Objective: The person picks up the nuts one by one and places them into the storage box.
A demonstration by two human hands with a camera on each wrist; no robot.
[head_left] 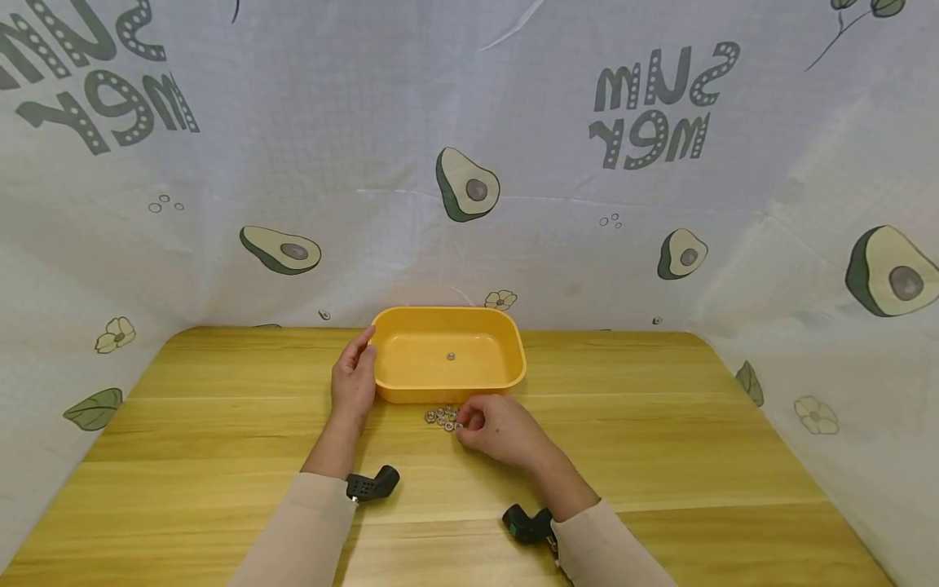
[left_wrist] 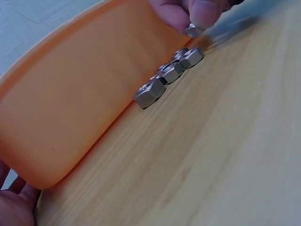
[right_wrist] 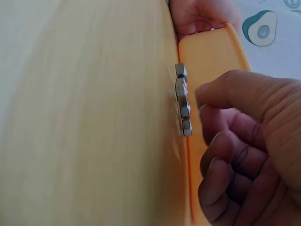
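Note:
A yellow plastic tray [head_left: 440,395] stands at the back of the wooden table, with one small nut [head_left: 451,356] on its floor. My left hand [head_left: 354,383] lies against the tray's left end, its fingers along the outer wall and up to the rim. Just in front of the tray, several metal hex nuts [head_left: 441,417] lie in a small cluster. My right hand [head_left: 506,428] is at the right side of this cluster. Between its thumb and index finger it pinches a hex nut [left_wrist: 193,31], close over the table in the left wrist view; its other fingers are curled.
The wooden table [head_left: 645,440] extends to both sides and toward me. Behind it and along its sides hangs a pale cloth [head_left: 557,244] printed with avocados and lettering. A black wrist camera [head_left: 374,484] sits on the left wrist, another black camera [head_left: 526,524] on the right.

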